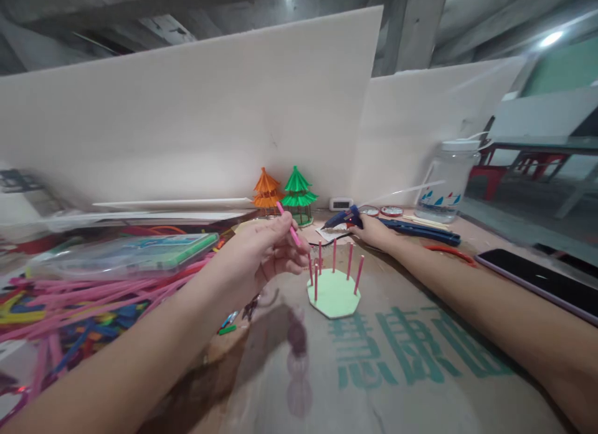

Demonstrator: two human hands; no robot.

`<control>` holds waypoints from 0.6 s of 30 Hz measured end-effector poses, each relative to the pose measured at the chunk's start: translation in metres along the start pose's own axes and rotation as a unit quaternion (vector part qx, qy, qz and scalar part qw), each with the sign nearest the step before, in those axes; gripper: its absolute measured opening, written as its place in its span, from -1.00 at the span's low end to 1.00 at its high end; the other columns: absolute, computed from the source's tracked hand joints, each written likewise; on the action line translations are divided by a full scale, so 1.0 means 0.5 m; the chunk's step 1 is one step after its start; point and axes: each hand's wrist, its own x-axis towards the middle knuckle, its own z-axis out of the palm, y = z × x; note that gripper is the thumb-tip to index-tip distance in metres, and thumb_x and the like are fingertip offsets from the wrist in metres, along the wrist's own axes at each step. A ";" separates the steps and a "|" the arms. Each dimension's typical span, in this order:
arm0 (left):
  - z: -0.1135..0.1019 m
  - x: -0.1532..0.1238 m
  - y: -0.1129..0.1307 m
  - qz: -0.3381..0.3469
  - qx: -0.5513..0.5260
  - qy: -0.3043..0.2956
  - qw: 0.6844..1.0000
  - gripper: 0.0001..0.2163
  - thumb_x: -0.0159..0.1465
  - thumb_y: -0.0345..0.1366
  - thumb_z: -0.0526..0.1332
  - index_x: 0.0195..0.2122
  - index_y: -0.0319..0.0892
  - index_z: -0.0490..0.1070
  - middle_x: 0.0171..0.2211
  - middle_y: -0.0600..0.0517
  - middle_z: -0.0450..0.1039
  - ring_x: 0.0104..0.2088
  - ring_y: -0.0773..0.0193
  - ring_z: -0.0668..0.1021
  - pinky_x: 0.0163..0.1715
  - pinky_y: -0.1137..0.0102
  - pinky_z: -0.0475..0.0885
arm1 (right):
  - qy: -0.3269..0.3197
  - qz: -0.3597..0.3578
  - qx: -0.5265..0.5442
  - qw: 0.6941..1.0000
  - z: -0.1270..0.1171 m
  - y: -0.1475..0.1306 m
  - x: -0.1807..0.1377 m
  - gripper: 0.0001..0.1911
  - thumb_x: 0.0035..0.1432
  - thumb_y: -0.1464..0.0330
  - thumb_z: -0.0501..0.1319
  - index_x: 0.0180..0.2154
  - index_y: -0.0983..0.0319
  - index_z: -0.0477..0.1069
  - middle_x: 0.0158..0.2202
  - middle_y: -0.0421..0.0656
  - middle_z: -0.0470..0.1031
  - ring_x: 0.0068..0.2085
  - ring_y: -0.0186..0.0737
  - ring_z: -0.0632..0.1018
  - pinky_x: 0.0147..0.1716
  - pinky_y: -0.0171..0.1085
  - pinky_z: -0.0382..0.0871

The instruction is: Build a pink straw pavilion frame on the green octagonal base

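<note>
My left hand pinches a short pink stick between thumb and fingers, held tilted in the air. Just right of it and lower lies a pale green, many-sided board, from which several thin pink posts stand upright along its edge. Farther back, my right hand has its fingers closed around the handle of a dark blue glue gun. The gun's nozzle points left, over a small white sheet. Part of the right hand's grip is hidden.
Behind stand an orange model pagoda and a green model pagoda, near a small digital display. Pink strips and a plastic case crowd the left. A clear jar, blue cutter and phone lie right.
</note>
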 end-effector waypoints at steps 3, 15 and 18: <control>0.005 -0.002 0.001 -0.004 -0.013 -0.007 1.000 -0.63 0.15 -0.08 0.52 -0.45 -0.23 0.43 -0.54 0.06 0.54 -0.60 0.44 0.53 -0.60 0.61 0.49 | 0.002 0.000 -0.013 1.000 0.006 0.002 -0.004 -0.60 0.40 0.18 0.25 0.14 0.27 0.43 0.10 -0.01 0.54 0.06 -0.06 0.59 0.07 0.04 0.52; 0.010 -0.028 -0.025 0.260 0.281 0.016 0.924 -0.93 0.36 -0.30 0.33 -0.22 -0.13 0.62 -0.23 0.01 0.66 -0.21 0.28 0.65 -0.17 0.42 0.58 | 0.012 -0.003 -0.002 1.000 0.000 -0.003 -0.006 -0.61 0.40 0.19 0.26 0.13 0.27 0.45 0.09 -0.02 0.53 0.03 -0.08 0.60 0.03 0.02 0.54; 0.005 -0.032 -0.030 0.331 0.372 0.020 0.867 -0.86 0.40 -0.39 0.26 -0.15 -0.09 0.62 -0.19 0.02 0.65 -0.13 0.24 0.62 -0.12 0.37 0.51 | 0.011 0.004 0.020 1.000 -0.003 -0.001 -0.001 -0.63 0.39 0.21 0.28 0.11 0.27 0.46 0.09 -0.03 0.53 0.02 -0.08 0.60 0.02 0.00 0.55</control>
